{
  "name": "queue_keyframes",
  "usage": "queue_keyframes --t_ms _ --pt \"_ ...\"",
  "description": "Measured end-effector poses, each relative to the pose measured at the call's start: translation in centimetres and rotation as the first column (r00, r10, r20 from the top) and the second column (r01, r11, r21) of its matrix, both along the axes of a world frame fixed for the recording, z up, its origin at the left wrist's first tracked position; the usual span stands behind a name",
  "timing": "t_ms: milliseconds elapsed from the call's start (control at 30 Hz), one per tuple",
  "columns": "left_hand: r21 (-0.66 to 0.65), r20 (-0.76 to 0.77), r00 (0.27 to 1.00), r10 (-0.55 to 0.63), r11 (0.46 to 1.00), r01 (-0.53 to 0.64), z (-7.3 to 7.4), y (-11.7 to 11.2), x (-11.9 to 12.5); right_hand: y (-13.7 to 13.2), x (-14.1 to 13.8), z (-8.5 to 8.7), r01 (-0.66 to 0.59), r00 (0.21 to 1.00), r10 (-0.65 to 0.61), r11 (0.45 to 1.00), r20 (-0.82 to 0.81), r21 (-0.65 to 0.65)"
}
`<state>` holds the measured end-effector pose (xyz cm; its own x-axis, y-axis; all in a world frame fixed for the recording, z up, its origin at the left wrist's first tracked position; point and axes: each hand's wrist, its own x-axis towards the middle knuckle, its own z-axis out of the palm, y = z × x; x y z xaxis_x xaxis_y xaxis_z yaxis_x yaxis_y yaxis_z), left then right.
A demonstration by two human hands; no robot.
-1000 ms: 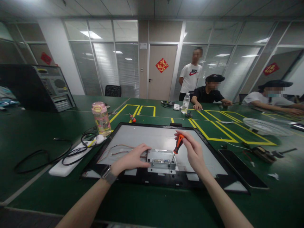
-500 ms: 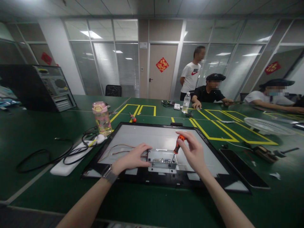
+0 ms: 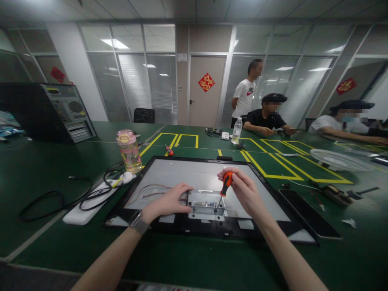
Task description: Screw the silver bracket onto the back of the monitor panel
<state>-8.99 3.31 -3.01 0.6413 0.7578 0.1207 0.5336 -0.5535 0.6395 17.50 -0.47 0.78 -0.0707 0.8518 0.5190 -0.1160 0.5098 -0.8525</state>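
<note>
A flat display panel [image 3: 182,171] with a black frame lies on the green table, its pale grey face up. Near its front edge sits a silver metal bracket [image 3: 202,215] with connectors on it. My left hand [image 3: 169,202] holds the bracket's left end, thumb at the front and fingers behind. My right hand [image 3: 244,190] is closed around the orange and black handle of a screwdriver [image 3: 226,184]. The shaft points down, its tip at the bracket's right part; whether it sits in a screw is too small to tell. Thin wires run left from the bracket.
Left of the panel are a white power strip [image 3: 81,214] with black cables and a pink-lidded bottle [image 3: 129,151]. A black computer case [image 3: 36,111] stands far left. A black phone-like slab [image 3: 309,212] lies right. Another screwdriver [image 3: 169,151] and a water bottle [image 3: 237,131] lie beyond; several people are behind.
My right hand has shifted its fingers on the screwdriver handle, which has turned slightly. My left hand stays at the bracket. A seated co-worker's hand has drawn back from beside the water bottle.
</note>
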Motion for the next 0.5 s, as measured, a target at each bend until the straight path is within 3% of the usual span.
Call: queue_keyframes --t_ms 133,367,500 --pt "-0.015 0.022 1.000 0.006 1.000 -0.006 -0.23 0.08 -0.04 0.23 0.07 -0.35 0.073 0.997 -0.073 0.997 -0.004 0.038" --pt "-0.019 0.020 1.000 0.004 1.000 -0.004 -0.19 0.01 -0.05 0.04 -0.29 -0.04 -0.005 0.997 0.002 0.999 -0.080 -0.033" --pt "-0.016 0.023 1.000 -0.001 1.000 0.002 -0.22 0.01 -0.07 -0.08 -0.23 0.16 0.042 0.997 -0.044 0.998 -0.061 -0.041"
